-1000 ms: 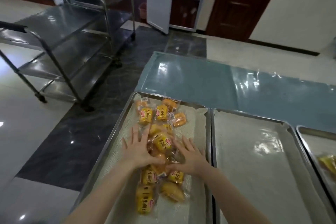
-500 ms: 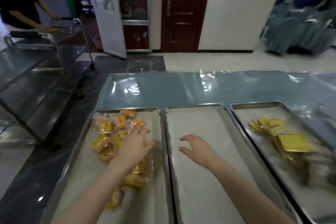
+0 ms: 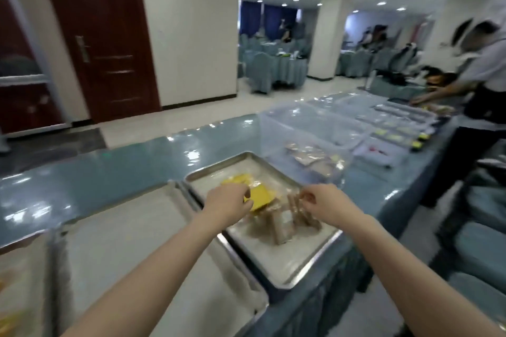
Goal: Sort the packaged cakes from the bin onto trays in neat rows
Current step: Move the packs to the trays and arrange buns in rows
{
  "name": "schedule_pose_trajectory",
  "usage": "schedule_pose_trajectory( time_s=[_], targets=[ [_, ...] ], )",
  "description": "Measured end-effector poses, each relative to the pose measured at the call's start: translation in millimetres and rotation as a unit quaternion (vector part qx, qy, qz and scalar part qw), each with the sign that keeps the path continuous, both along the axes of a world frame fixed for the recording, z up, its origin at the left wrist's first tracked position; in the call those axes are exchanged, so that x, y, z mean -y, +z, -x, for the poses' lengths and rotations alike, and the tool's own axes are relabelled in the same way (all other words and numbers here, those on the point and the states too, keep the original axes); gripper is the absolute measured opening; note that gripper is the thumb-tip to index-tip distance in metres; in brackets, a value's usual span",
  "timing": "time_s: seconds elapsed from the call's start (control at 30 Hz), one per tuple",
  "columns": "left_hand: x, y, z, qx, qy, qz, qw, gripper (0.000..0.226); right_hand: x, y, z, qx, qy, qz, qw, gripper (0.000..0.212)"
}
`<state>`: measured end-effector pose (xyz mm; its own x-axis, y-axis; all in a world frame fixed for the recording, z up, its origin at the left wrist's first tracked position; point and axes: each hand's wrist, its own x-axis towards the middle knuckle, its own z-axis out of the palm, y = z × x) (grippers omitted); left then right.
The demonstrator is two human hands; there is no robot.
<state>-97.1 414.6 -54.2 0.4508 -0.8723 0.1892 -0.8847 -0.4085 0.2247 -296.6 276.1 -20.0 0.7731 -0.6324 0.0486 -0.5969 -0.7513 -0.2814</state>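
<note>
- Three shallow metal trays are seen side by side on the long blue glossy-covered desk: the rightmost rectangular steel tray, the paper-lined middle tray and, at the left edge, only a strip of the lined left tray.
- Both bare hands are held over the rightmost tray, apart from each other.
- The left hand is curled, its fingers closed on the flat bright yellow packaged cake; the packet is gripped by its near-left edge.
- More yellow packets are seen just behind it, toward the tray's far-left corner; their number cannot be told through the blur.
- The right hand is drawn into a pinch, thumb against fingertips, at the top of the brown cakes in clear wrappers; whether a wrapper is actually caught cannot be told.
- These brown packets are bunched near the tray's middle, touching the yellow one.
- Beyond the tray, the large clear plastic bin is set on the desk, with pale wrapped packets inside.
- At the far right another person is bent over the desk, arm stretched out.
</note>
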Motion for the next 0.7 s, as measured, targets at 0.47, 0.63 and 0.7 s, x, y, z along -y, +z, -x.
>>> schedule_pose_trajectory(
  time_s=[0.47, 0.63, 0.7],
  targets=[
    [311, 44, -3, 0.023, -0.086, 0.042, 0.995, 0.025, 262, 65, 29, -0.046, -0.062, 0.073, 0.994, 0.023],
    [383, 39, -14, 0.018, -0.079, 0.042, 0.996, 0.019, 342, 59, 18, -0.053, -0.049, 0.066, 0.995, 0.023],
    [412, 34, -13, 0.028, -0.066, 0.042, 0.997, 0.016, 377, 52, 13, -0.07, -0.037, 0.064, 0.995, 0.024]
  ],
)
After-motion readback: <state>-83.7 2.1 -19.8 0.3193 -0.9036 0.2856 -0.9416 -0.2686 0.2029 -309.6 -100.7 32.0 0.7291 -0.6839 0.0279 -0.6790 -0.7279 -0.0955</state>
